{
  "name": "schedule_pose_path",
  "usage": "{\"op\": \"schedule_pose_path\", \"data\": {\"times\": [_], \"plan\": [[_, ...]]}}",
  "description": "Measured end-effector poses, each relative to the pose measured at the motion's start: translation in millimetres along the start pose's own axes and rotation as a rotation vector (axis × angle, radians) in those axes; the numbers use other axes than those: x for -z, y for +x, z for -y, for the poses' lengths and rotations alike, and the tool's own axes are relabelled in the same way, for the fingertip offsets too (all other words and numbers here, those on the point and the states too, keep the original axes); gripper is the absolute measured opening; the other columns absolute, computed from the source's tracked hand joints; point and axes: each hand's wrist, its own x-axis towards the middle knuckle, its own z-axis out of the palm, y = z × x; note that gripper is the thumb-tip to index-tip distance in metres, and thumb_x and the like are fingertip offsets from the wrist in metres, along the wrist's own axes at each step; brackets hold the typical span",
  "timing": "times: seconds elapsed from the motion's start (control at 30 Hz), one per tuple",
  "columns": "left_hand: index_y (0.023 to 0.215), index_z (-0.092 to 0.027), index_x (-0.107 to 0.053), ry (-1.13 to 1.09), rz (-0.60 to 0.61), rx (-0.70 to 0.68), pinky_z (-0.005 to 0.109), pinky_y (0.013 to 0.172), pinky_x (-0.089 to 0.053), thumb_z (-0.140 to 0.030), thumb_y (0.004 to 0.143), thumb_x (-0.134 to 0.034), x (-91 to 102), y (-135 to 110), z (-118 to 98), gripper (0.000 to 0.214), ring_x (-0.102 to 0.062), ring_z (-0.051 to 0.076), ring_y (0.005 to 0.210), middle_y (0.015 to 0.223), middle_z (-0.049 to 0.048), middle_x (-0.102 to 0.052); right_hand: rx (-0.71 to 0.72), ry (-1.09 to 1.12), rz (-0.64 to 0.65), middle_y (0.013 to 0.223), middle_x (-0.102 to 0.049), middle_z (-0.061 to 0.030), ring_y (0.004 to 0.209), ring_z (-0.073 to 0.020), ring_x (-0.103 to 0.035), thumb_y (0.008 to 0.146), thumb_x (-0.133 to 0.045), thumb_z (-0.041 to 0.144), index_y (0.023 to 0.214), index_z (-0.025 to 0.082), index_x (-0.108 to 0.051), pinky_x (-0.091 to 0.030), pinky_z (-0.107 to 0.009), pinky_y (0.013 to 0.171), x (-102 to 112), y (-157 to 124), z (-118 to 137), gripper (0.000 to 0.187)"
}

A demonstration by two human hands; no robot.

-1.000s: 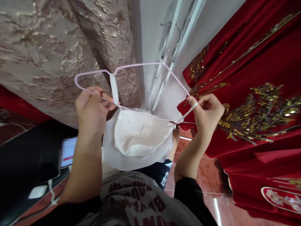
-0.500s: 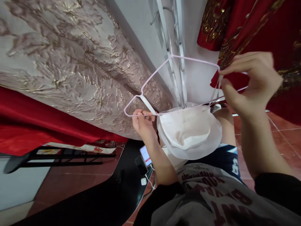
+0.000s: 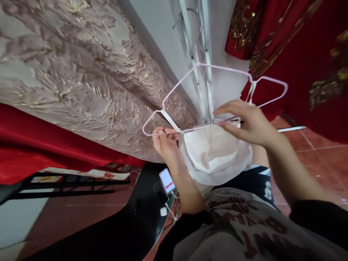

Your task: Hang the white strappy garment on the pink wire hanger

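A pale pink clothes hanger with a metal hook is held in front of me. From it hangs a white garment with a sheer outer layer. One white strap loops over the hanger's left notch, another strap over its right notch. My left hand is closed on the hanger's lower left bar, beside the strap's lower end. My right hand reaches over the garment's upper right edge, thumb and fingers apart around the lower bar. Part of that edge is hidden behind this hand.
Pale embossed fabric hangs on the left, red gold-trimmed fabric on the right. White metal rails stand behind the hanger. A lit phone with cables lies on a black surface at lower left.
My right hand has let go of the strap at the hanger's right notch and moved left and down to the garment's upper edge. My left hand keeps its hold.
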Motion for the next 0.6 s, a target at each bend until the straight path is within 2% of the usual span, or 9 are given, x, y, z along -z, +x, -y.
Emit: {"op": "schedule_pose_path", "data": {"times": [0.1, 0.2, 0.27, 0.33, 0.4, 0.47, 0.5, 0.53, 0.6], "plan": [[0.101, -0.024, -0.061, -0.003, 0.012, 0.052, 0.028, 0.071, -0.049, -0.052, 0.087, -0.079, -5.6, -6, 9, 0.036, -0.073, 0.017, 0.076, 0.079, 0.0004, -0.072, -0.076, -0.064, 0.086, 0.100, -0.082, -0.0033, 0.091, -0.0241, -0.074, 0.099, -0.066, 0.037, 0.114, 0.027, -0.076, -0.048, -0.042, 0.089, -10, -10, -7, 0.021], [0.102, -0.023, -0.068, 0.110, 0.178, 0.171, 0.031, 0.088, -0.053, -0.051, 0.090, -0.077, -3.9, -17, 11, 0.033, -0.075, 0.019, 0.097, 0.102, 0.0076, -0.079, -0.113, -0.102, 0.052, 0.103, -0.082, -0.0035, 0.091, -0.0242, -0.071, 0.100, -0.066, 0.038, 0.119, 0.029, -0.077, -0.044, -0.042, 0.088, -19, -15, -9, 0.024], [0.101, -0.021, -0.074, 0.240, 0.309, 0.199, 0.031, 0.093, -0.053, -0.049, 0.090, -0.079, 2.3, -24, 4, 0.030, -0.073, 0.020, 0.102, 0.104, 0.0090, -0.079, -0.130, -0.101, 0.015, 0.104, -0.082, -0.0027, 0.092, -0.0237, -0.070, 0.100, -0.066, 0.037, 0.119, 0.031, -0.078, -0.042, -0.042, 0.090, -24, -17, -9, 0.023], [0.100, -0.022, -0.078, 0.342, 0.390, 0.190, 0.029, 0.087, -0.054, -0.045, 0.090, -0.080, 9.5, -25, -13, 0.026, -0.071, 0.019, 0.096, 0.099, 0.0080, -0.078, -0.153, -0.094, -0.034, 0.101, -0.082, -0.0012, 0.090, -0.0226, -0.069, 0.101, -0.065, 0.036, 0.114, 0.032, -0.080, -0.041, -0.043, 0.092, -29, -19, -10, 0.020], [0.095, -0.022, -0.080, 0.358, 0.414, 0.188, 0.026, 0.071, -0.052, -0.044, 0.091, -0.080, 14.4, -20, -35, 0.022, -0.068, 0.017, 0.083, 0.091, 0.0066, -0.075, -0.166, -0.067, -0.067, 0.098, -0.081, -0.0001, 0.088, -0.0215, -0.069, 0.100, -0.065, 0.034, 0.110, 0.032, -0.080, -0.041, -0.042, 0.092, -33, -20, -11, 0.018], [0.092, -0.023, -0.081, 0.243, 0.403, 0.177, 0.024, 0.052, -0.040, -0.050, 0.088, -0.081, 16.5, -8, -56, 0.028, -0.062, 0.015, 0.070, 0.081, 0.0057, -0.072, -0.168, -0.031, -0.066, 0.097, -0.081, 0.0004, 0.087, -0.0208, -0.069, 0.100, -0.065, 0.032, 0.109, 0.032, -0.080, -0.040, -0.042, 0.092, -36, -21, -11, 0.018], [0.095, -0.023, -0.081, 0.159, 0.377, 0.160, 0.024, 0.049, -0.037, -0.056, 0.086, -0.080, 17.2, 0, -64, 0.034, -0.064, 0.016, 0.072, 0.082, 0.0066, -0.072, -0.170, -0.020, -0.063, 0.096, -0.081, 0.0006, 0.087, -0.0205, -0.068, 0.100, -0.065, 0.031, 0.110, 0.032, -0.080, -0.040, -0.042, 0.092, -37, -21, -11, 0.018], [0.099, -0.024, -0.081, 0.098, 0.317, 0.121, 0.025, 0.050, -0.038, -0.060, 0.088, -0.075, 18.1, 9, -68, 0.037, -0.069, 0.019, 0.081, 0.090, 0.0077, -0.074, -0.172, -0.013, -0.066, 0.096, -0.081, 0.0008, 0.086, -0.0201, -0.068, 0.100, -0.064, 0.030, 0.110, 0.032, -0.080, -0.040, -0.041, 0.092, -38, -21, -11, 0.019], [0.105, -0.029, -0.078, 0.046, 0.158, 0.005, 0.027, 0.056, -0.043, -0.052, 0.098, -0.064, 21.5, 25, -65, 0.028, -0.074, 0.027, 0.112, 0.110, 0.0071, -0.078, -0.168, -0.012, -0.085, 0.095, -0.080, 0.0010, 0.085, -0.0196, -0.067, 0.101, -0.063, 0.028, 0.109, 0.031, -0.080, -0.040, -0.041, 0.091, -39, -22, -11, 0.019]]}}
